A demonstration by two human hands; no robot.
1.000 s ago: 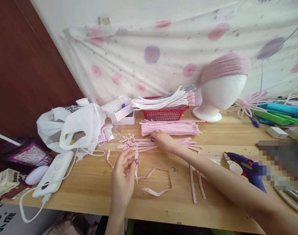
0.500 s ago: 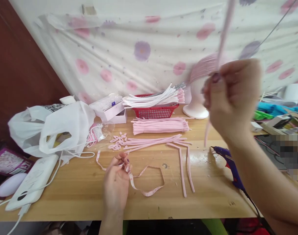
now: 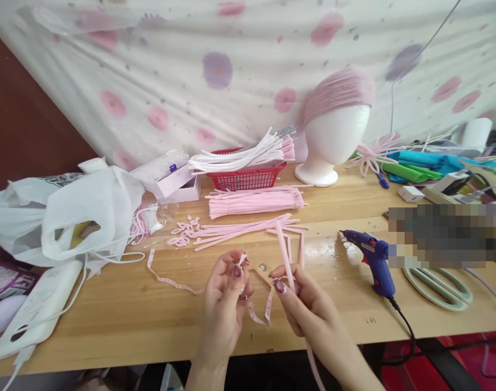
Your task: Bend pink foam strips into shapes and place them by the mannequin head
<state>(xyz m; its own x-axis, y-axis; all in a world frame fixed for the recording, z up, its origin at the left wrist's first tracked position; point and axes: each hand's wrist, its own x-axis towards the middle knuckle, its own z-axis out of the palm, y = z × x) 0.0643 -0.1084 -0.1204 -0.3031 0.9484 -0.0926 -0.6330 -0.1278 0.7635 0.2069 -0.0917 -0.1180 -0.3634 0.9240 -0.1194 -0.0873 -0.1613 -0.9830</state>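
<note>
My left hand [image 3: 228,296] pinches the end of a pink-and-white measuring tape [image 3: 269,305] between thumb and fingers. The tape loops down to the table, and another stretch of it trails off to the left. Opposite, my right hand [image 3: 311,307] is closed around a pink pipe cleaner [image 3: 285,251], which slants up past the fingers and hangs below the wrist over the table's front edge. Behind the hands lie several loose pink pipe cleaners [image 3: 239,229], two of them bent. Small pink loops [image 3: 183,231] are piled at their left ends.
Further back are a pink pipe cleaner bundle [image 3: 256,202], a red basket [image 3: 243,178] of white and pink stems and a foam head [image 3: 339,130]. A blue glue gun [image 3: 372,255] and scissors [image 3: 439,290] lie right; a plastic bag [image 3: 93,212] and white power strip [image 3: 39,309] left.
My right hand has come down from high on the right with the pipe cleaner, close to my left hand. My left hand has lifted the tape end slightly and shifted right.
</note>
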